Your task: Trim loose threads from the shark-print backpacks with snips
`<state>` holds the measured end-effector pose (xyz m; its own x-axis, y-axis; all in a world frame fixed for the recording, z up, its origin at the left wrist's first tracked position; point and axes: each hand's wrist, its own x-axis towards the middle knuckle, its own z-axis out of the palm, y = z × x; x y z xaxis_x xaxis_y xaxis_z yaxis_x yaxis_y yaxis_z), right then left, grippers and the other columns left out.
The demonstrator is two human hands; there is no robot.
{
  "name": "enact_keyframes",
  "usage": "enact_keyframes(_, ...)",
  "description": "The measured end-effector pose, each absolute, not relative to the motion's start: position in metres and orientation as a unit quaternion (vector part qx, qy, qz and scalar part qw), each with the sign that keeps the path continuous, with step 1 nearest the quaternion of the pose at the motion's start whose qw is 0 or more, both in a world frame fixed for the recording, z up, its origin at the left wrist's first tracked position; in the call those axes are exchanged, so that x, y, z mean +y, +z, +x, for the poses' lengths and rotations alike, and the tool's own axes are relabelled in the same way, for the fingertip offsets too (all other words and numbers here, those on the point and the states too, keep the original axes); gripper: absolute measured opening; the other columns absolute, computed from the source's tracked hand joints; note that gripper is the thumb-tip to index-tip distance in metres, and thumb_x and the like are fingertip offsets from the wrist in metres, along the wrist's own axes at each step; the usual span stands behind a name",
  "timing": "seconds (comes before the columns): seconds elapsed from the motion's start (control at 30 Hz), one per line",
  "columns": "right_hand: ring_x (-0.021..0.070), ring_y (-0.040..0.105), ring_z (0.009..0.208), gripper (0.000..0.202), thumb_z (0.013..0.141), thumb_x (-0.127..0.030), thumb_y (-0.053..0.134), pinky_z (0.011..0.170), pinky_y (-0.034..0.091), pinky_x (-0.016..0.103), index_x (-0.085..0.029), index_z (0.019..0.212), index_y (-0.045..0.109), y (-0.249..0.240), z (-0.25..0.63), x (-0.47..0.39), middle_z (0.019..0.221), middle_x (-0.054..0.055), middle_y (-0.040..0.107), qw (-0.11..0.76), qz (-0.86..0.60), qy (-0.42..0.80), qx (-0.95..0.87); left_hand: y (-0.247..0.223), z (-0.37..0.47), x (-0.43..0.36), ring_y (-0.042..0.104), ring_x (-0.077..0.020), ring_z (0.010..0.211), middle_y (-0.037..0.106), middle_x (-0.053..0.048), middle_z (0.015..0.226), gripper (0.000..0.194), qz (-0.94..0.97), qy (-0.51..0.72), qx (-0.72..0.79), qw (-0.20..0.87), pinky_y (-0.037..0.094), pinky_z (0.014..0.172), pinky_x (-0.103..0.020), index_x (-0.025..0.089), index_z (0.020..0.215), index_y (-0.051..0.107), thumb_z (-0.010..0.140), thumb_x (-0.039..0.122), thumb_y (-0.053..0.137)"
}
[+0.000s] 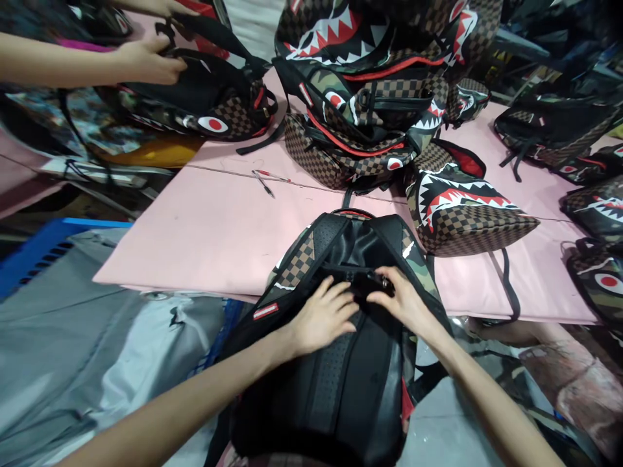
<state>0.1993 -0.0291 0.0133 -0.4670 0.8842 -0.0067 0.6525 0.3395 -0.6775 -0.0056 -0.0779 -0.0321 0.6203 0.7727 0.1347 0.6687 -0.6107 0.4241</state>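
A black padded-back backpack with brown-checked and camouflage-patterned fabric sides (377, 363) is laid back-up, its top end on the pink-covered table (165, 240) and its lower part hung over the near edge. The left hand (324, 316) is rested on the back panel, its fingers spread and apart. A small, dark, partly glossy piece (372, 283) is flanked by the thumb and forefinger of the right hand (403, 299); whether it is clamped cannot be told. By appearance, the 2 shoulder straps and the back panel are already in place, so the bag is judged largely assembled; handling at the upper back is unfinished. Beyond, a heap of checked, shark-faced fabric bags (384, 139) is piled, but whether these are finished or waiting cannot be told.
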Motion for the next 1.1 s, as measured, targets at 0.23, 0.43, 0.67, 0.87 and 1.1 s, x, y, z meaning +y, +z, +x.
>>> enact_keyframes(0.23, 0.0202, 0.062, 0.094, 0.030, 0.086, -0.025, 0.051, 0.075, 0.051, 0.029, -0.025, 0.116, 0.056, 0.027, 0.227, -0.102, 0.110, 0.008, 0.062, 0.222, -0.489, 0.210, -0.817, -0.037, -0.031, -0.068, 0.037, -0.0224, 0.130, 0.050, -0.009, 0.134, 0.037, 0.897, 0.144, 0.407, 0.096, 0.026, 0.108, -0.047, 0.022, 0.124, 0.051, 0.089, 0.014, 0.044)
enact_keyframes(0.43, 0.0284, 0.065, 0.087, 0.057, 0.078, -0.027, 0.057, 0.067, 0.054, 0.038, -0.022, 0.133, 0.041, -0.011, 0.250, -0.135, 0.110, 0.013, 0.063, 0.138, -0.651, 0.167, -0.727, -0.042, -0.087, -0.140, 0.057, -0.0281, 0.110, 0.058, -0.013, 0.122, 0.052, 0.692, 0.151, 0.700, 0.095, 0.048, 0.088, -0.042, 0.023, 0.135, 0.035, 0.085, 0.029, 0.048)
enact_keyframes(0.67, 0.0115, 0.053, 0.056, 0.059, 0.083, -0.025, 0.051, 0.056, 0.048, 0.023, -0.025, 0.140, 0.035, 0.030, 0.173, -0.137, 0.066, -0.004, 0.054, 0.322, -0.565, 0.419, -0.634, 0.006, -0.074, -0.147, 0.065, -0.0272, 0.094, 0.064, -0.006, 0.115, 0.068, 0.605, 0.136, 0.742, 0.256, 0.054, 0.072, -0.033, 0.022, 0.136, 0.032, 0.078, 0.051, 0.049)
enact_keyframes(0.87, 0.0197, 0.063, 0.073, 0.068, 0.076, -0.018, 0.055, 0.068, 0.049, 0.030, -0.016, 0.141, 0.032, -0.025, 0.159, -0.136, 0.085, 0.006, 0.067, 0.210, -0.614, 0.358, -0.671, -0.020, -0.035, -0.165, 0.066, -0.0272, 0.089, 0.066, -0.010, 0.111, 0.054, 0.648, 0.034, 0.710, 0.274, 0.052, 0.069, -0.034, 0.015, 0.132, 0.045, 0.083, 0.039, 0.043)
enact_keyframes(1.1, 0.0192, 0.059, 0.098, 0.036, 0.090, -0.034, 0.041, 0.087, 0.046, 0.035, -0.021, 0.120, 0.056, -0.022, 0.244, -0.064, 0.114, 0.006, 0.062, 0.417, -0.619, 0.329, -0.579, -0.032, -0.124, -0.092, 0.055, -0.0244, 0.109, 0.059, -0.011, 0.122, 0.065, 0.472, 0.375, 0.732, 0.318, 0.043, 0.093, -0.035, 0.013, 0.117, 0.056, 0.083, 0.064, 0.036)
